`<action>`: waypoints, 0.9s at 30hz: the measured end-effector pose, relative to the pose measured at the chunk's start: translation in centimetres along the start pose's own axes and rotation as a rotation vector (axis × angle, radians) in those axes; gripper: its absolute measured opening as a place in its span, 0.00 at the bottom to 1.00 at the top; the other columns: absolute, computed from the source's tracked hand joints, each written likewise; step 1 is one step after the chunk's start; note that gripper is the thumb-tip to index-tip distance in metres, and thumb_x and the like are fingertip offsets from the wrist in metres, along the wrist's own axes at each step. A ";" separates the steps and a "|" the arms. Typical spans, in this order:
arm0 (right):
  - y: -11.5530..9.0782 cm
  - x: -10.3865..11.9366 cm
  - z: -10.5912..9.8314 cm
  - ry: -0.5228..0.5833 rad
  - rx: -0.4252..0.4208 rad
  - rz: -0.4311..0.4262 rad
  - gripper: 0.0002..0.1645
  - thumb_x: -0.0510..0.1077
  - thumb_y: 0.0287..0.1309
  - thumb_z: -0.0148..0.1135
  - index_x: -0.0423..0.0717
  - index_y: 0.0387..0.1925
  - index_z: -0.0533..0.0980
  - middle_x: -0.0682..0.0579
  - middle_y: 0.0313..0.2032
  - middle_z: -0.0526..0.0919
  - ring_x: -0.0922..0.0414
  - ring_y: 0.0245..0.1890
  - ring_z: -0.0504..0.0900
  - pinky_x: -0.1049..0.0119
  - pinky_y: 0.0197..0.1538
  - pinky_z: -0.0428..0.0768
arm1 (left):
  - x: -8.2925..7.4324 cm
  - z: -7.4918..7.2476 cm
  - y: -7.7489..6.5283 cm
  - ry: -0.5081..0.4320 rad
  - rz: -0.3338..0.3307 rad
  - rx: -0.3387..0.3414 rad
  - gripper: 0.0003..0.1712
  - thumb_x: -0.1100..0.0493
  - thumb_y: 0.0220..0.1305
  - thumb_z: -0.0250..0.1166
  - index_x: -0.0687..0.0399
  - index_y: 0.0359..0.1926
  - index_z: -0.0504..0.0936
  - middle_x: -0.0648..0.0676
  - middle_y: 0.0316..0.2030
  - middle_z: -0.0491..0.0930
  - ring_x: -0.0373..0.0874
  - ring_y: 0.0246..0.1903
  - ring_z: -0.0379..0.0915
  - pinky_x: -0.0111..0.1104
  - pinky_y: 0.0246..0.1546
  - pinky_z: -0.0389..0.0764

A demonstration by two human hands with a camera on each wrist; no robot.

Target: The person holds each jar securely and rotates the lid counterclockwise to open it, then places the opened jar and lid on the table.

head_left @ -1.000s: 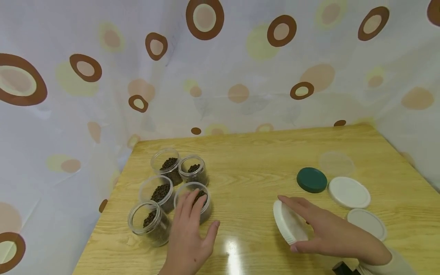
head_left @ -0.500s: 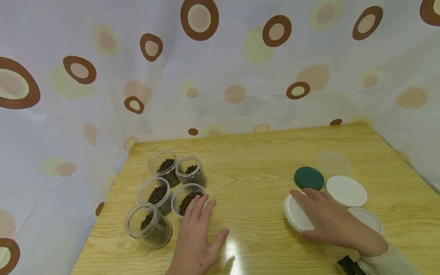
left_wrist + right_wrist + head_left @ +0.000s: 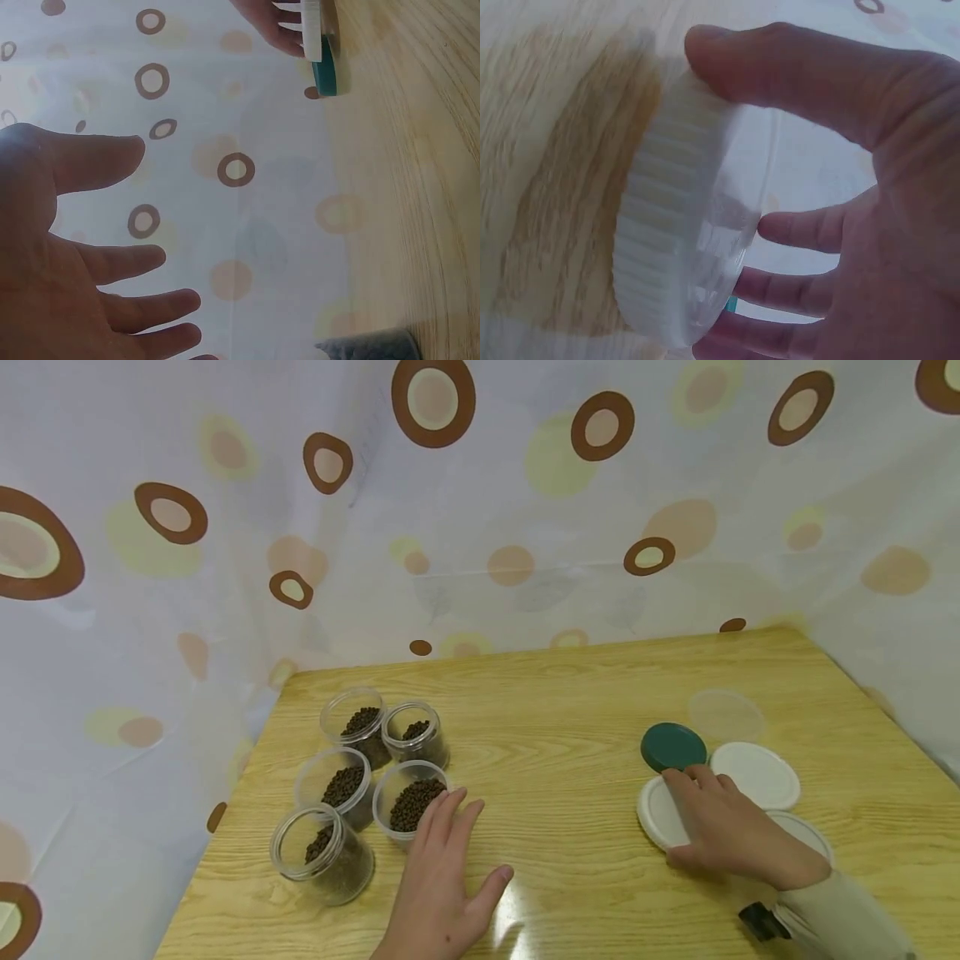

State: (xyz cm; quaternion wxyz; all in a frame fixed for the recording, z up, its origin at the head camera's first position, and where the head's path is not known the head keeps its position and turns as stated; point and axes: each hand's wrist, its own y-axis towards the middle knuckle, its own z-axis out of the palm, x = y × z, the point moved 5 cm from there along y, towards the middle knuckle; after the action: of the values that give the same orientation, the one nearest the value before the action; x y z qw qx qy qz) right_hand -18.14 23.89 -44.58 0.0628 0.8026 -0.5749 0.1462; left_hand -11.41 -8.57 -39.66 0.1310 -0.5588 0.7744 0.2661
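My right hand holds a round white lid low over the right side of the table. In the right wrist view the lid's ribbed edge faces the wood; the thumb lies on one side and the fingertips on the other. My left hand hovers with spread fingers at the near side of a clear jar of dark brown pellets, overlapping its rim in the head view. Nothing lies in that hand. Several similar open jars with pellets, such as the nearest one, stand grouped at the left.
Beside the held lid lie a green lid, a white lid and another pale lid, partly behind the right wrist. A clear disc lies farther back. A patterned sheet surrounds the wooden table.
The right hand has moved right and lowered the white lid, which has gone from steeply tilted to nearly flat. The left hand has drawn slightly right and toward me, away from the jar.
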 end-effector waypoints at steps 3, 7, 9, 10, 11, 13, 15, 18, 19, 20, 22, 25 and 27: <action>0.1 -0.2 0.1 -0.029 -0.018 0.011 0.55 0.57 0.33 0.80 0.37 0.61 0.67 0.33 0.54 0.72 0.36 0.47 0.75 0.44 0.44 0.78 | -0.1 0.1 0.0 -0.001 0.001 0.011 0.36 0.45 0.62 0.67 0.55 0.67 0.70 0.60 0.69 0.66 0.61 0.71 0.58 0.58 0.64 0.70; 0.3 -0.5 0.4 -0.056 -0.034 0.021 0.49 0.56 0.31 0.81 0.37 0.55 0.71 0.33 0.52 0.72 0.36 0.45 0.75 0.43 0.42 0.77 | -0.1 0.1 0.0 0.004 -0.006 0.019 0.36 0.44 0.62 0.67 0.55 0.67 0.69 0.60 0.70 0.65 0.60 0.71 0.58 0.57 0.64 0.70; 0.3 -0.5 0.5 -0.060 -0.035 0.024 0.47 0.55 0.32 0.81 0.37 0.53 0.72 0.33 0.52 0.72 0.35 0.46 0.75 0.42 0.41 0.77 | -0.1 0.1 0.0 0.002 -0.011 0.024 0.37 0.44 0.62 0.66 0.55 0.67 0.69 0.59 0.70 0.65 0.60 0.71 0.58 0.57 0.64 0.70; 0.3 -0.5 0.5 -0.058 -0.035 0.019 0.46 0.55 0.32 0.81 0.37 0.53 0.73 0.32 0.52 0.72 0.34 0.46 0.74 0.41 0.41 0.77 | -0.1 0.1 0.0 -0.001 -0.016 0.027 0.37 0.44 0.63 0.66 0.55 0.67 0.69 0.59 0.70 0.65 0.60 0.72 0.58 0.57 0.64 0.70; 0.3 -0.5 0.5 -0.056 -0.035 0.016 0.46 0.55 0.32 0.81 0.37 0.53 0.73 0.32 0.53 0.72 0.33 0.47 0.74 0.41 0.41 0.77 | -0.1 0.1 0.0 -0.004 -0.021 0.031 0.37 0.44 0.63 0.66 0.55 0.67 0.69 0.59 0.70 0.65 0.60 0.72 0.58 0.57 0.64 0.70; 0.3 -0.5 0.7 -0.047 -0.037 0.007 0.45 0.55 0.33 0.81 0.38 0.53 0.73 0.32 0.53 0.71 0.32 0.48 0.74 0.40 0.41 0.77 | 0.0 0.2 0.0 -0.008 -0.030 0.042 0.38 0.43 0.63 0.65 0.55 0.68 0.68 0.59 0.71 0.64 0.59 0.72 0.58 0.57 0.65 0.70; 0.3 -0.5 0.7 -0.044 -0.043 0.000 0.45 0.54 0.34 0.81 0.37 0.53 0.73 0.32 0.53 0.71 0.32 0.48 0.73 0.40 0.43 0.77 | 0.1 0.3 0.0 -0.011 -0.038 0.052 0.38 0.42 0.63 0.65 0.55 0.69 0.68 0.58 0.71 0.64 0.59 0.72 0.58 0.56 0.65 0.69; 0.3 -0.6 0.7 -0.048 -0.047 0.005 0.44 0.54 0.34 0.80 0.37 0.53 0.73 0.31 0.53 0.71 0.31 0.49 0.73 0.39 0.44 0.76 | 0.2 0.3 -0.1 0.000 -0.036 0.057 0.39 0.42 0.63 0.65 0.54 0.69 0.67 0.58 0.71 0.64 0.57 0.72 0.58 0.55 0.65 0.70; 0.3 -0.6 0.6 -0.050 -0.049 0.009 0.44 0.54 0.34 0.80 0.36 0.53 0.73 0.30 0.53 0.71 0.31 0.49 0.73 0.39 0.45 0.76 | 0.2 0.3 -0.1 0.003 -0.034 0.059 0.39 0.42 0.63 0.65 0.54 0.69 0.67 0.58 0.71 0.64 0.57 0.72 0.58 0.54 0.65 0.70; 0.2 -0.6 0.5 -0.051 -0.045 0.014 0.45 0.55 0.36 0.80 0.36 0.53 0.73 0.30 0.54 0.71 0.30 0.49 0.72 0.38 0.46 0.76 | 0.2 0.3 -0.1 0.006 -0.031 0.059 0.39 0.42 0.63 0.65 0.54 0.69 0.67 0.58 0.71 0.64 0.57 0.72 0.58 0.54 0.65 0.70; 0.1 -0.6 0.4 -0.042 -0.038 0.026 0.45 0.57 0.39 0.79 0.36 0.55 0.73 0.28 0.55 0.70 0.29 0.51 0.72 0.37 0.47 0.76 | 0.2 0.4 0.0 0.006 -0.029 0.068 0.39 0.42 0.64 0.65 0.55 0.70 0.66 0.58 0.71 0.64 0.57 0.72 0.58 0.54 0.65 0.70; -0.1 -0.3 0.0 -0.011 -0.035 0.020 0.45 0.61 0.45 0.75 0.37 0.58 0.73 0.26 0.57 0.69 0.27 0.54 0.71 0.35 0.49 0.75 | 0.2 0.4 0.1 0.000 -0.032 0.107 0.40 0.40 0.65 0.62 0.55 0.71 0.64 0.59 0.72 0.63 0.58 0.72 0.57 0.56 0.66 0.69; -0.1 0.3 -0.4 0.023 -0.045 -0.015 0.42 0.61 0.50 0.73 0.38 0.59 0.73 0.28 0.58 0.70 0.29 0.56 0.71 0.36 0.51 0.75 | 0.1 0.5 0.3 -0.003 -0.031 0.143 0.42 0.38 0.67 0.60 0.55 0.73 0.60 0.59 0.73 0.61 0.58 0.73 0.56 0.56 0.66 0.69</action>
State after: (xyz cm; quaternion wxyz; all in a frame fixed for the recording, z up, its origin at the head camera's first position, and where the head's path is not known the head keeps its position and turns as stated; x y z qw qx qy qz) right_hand -18.00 23.74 -44.06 0.0887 0.8036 -0.5712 0.1418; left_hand -11.72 -8.31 -40.01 0.1761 -0.5596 0.7824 0.2089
